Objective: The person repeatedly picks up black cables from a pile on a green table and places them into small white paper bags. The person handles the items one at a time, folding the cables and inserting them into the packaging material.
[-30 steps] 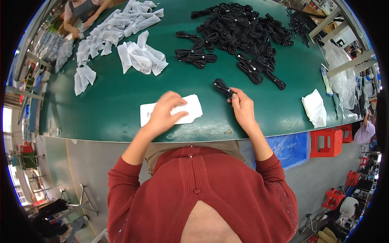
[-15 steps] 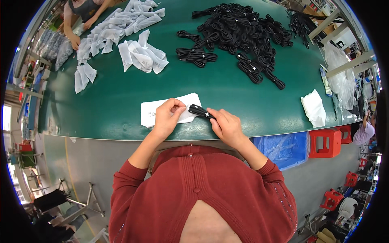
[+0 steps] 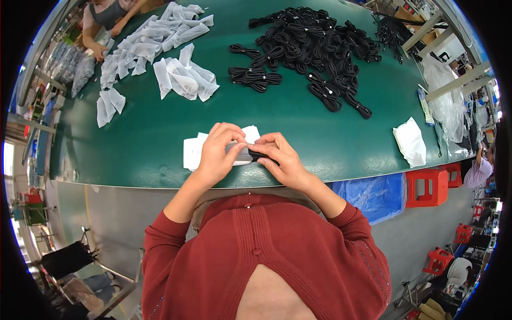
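In front of me on the green table, a flat stack of white plastic bags (image 3: 192,153) lies near the edge. My left hand (image 3: 216,153) is over the stack, its fingers pinching the mouth of a translucent white bag (image 3: 242,155). From the right, my right hand (image 3: 287,162) grips a coiled black cable (image 3: 257,155). The cable's left end is inside the bag's mouth; its right part is hidden by my fingers. Both hands nearly meet at the bag opening.
A big heap of coiled black cables (image 3: 304,42) lies at the far middle. Filled white bags (image 3: 186,77) are spread at the far left, near another person's hand (image 3: 99,52). A white packet (image 3: 409,141) rests at right; a blue lined bin (image 3: 373,197) and red stool (image 3: 426,188) stand below the edge.
My right hand has brought the coiled cable left into the bag's mouth. My left hand has shifted slightly right and up, holding the bag around the cable's end.
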Demonstrator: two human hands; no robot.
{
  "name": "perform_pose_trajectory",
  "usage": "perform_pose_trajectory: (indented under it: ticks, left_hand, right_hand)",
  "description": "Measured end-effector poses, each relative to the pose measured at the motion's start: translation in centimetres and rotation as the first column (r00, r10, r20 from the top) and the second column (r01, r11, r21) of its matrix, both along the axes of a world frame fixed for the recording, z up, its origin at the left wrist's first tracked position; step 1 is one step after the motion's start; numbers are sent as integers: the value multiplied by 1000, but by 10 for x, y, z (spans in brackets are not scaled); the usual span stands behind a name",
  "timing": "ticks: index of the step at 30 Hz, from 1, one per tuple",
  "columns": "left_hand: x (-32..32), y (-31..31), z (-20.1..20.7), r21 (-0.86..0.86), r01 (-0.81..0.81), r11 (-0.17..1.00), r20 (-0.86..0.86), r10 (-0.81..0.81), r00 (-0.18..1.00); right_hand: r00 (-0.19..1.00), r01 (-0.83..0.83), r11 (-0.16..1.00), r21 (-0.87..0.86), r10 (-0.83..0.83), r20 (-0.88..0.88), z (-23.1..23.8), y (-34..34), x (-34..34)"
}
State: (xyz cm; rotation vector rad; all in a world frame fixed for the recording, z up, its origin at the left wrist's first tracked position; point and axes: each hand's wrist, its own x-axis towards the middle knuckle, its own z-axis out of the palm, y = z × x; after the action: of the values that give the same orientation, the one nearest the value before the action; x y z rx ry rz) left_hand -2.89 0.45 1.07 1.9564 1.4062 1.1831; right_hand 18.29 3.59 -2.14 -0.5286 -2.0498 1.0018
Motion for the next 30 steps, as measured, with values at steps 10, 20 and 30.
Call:
perform_pose_trajectory:
  ticks: [10,20,30]
  left_hand:
    - [-101,79,46,4,-277,961,606,218,765]
    - [-24,5,-11,-14,60,998,-172,-62,983]
    - [-6,-7,-38,38,-73,997,-352,82,932]
  right_hand:
    - [431,628,441,642,-883,185,-4,107,64]
    - [501,544,585,602,-802,327,-27,85,77]
    - [922,285,616,-735,-386,33,-7,54,57]
